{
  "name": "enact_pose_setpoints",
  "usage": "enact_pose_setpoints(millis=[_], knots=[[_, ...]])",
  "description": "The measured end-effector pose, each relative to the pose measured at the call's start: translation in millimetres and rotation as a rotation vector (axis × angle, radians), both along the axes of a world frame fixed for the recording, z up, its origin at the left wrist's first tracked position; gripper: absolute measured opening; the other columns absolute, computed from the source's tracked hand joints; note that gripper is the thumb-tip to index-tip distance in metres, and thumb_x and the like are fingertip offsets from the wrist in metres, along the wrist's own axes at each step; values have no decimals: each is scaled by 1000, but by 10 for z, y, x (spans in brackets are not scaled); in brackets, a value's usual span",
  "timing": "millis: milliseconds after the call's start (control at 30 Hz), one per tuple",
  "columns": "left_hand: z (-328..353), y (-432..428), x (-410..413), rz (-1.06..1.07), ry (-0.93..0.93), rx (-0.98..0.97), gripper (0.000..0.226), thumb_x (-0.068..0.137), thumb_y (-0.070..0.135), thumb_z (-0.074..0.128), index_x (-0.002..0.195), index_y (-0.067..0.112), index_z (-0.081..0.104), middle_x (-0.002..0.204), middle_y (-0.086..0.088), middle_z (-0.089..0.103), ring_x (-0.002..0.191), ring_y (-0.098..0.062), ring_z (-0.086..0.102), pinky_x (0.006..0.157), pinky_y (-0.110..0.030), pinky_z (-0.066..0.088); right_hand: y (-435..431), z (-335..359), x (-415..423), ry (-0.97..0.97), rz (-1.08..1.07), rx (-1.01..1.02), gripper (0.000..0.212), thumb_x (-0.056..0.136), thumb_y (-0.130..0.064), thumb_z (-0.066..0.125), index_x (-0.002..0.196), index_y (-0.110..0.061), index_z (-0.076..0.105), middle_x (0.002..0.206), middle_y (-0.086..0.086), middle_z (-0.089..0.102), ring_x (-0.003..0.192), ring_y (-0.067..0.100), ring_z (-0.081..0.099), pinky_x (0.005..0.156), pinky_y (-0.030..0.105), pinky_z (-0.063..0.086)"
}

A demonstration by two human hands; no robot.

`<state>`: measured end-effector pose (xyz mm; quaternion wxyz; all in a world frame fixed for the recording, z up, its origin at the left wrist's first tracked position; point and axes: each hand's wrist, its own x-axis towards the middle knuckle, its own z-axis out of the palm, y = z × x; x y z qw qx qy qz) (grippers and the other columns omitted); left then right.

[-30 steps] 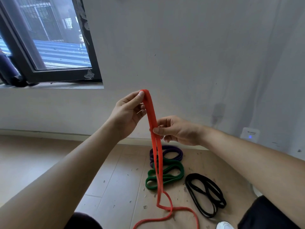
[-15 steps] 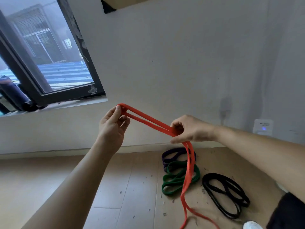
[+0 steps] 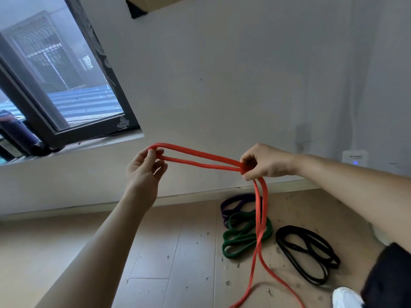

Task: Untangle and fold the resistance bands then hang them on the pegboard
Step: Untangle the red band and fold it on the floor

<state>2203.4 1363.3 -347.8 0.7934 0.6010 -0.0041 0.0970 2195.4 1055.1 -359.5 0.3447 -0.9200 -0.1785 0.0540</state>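
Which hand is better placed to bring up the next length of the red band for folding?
Probably right. The right hand grips the red band where both strands drop to the floor, so it can slide down them; the left hand only pinches the looped end.

Bare arms, dark clothing
Left forearm (image 3: 95, 252) and right forearm (image 3: 355, 178) were unsleeved; black fabric (image 3: 387, 276) and a white shoe (image 3: 344, 296) showed near right.
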Motion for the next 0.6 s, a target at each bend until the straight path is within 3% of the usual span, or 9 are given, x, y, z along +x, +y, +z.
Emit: enact_pose_setpoints(millis=[67, 167, 267, 400, 500, 600], knots=[[-116, 121, 3, -12, 88, 205, 22, 104, 13, 51, 122, 4, 61, 102, -9, 71, 85, -18, 65, 82, -33, 58, -51, 39, -14, -28, 0, 58, 5, 84, -15, 81, 87, -16, 77, 83, 0, 74, 75, 10, 69, 72, 25, 55], [-291, 249, -30, -94, 181, 509, 18, 103, 6, 52, 117, 4, 62, 109, -21, 71, 86, -26, 67, 81, -38, 59, -104, 101, -44, -35, 24, 95, 7, 86, -16, 80, 93, -15, 79, 88, 2, 77, 85, 15, 72, 82, 30, 60], [-363, 287, -53, -162, 179, 725, 14, 101, 4, 56, 112, 6, 65, 106, -16, 73, 97, -37, 69, 82, -38, 58, -128, 138, -73, -46, 43, 52, 10, 87, -16, 78, 96, -14, 79, 91, 2, 77, 89, 19, 72, 87, 38, 61], [-348, 316, -77, -293, 173, 916, 21, 95, 4, 66, 112, 15, 68, 107, -8, 74, 100, -24, 72, 86, -35, 60, -126, 169, -117, -45, 58, 39, 13, 89, -16, 76, 101, -13, 79, 92, 2, 78, 88, 17, 74, 88, 39, 61], [-342, 239, -123, -464, 146, 1091, 34, 92, 7, 71, 123, 19, 66, 115, -1, 72, 106, -15, 69, 91, -28, 58, -83, 208, -159, -40, 82, 92, 14, 90, -16, 75, 103, -12, 80, 91, 2, 78, 88, 16, 74, 87, 35, 61], [-246, -13, -190, -495, 6, 1095, 43, 92, 21, 73, 133, 26, 60, 124, 10, 67, 115, -8, 63, 92, -23, 54, 21, 223, -204, -33, 124, 100, 14, 91, -14, 75, 103, -12, 80, 88, 2, 78, 85, 15, 74, 79, 29, 60]])
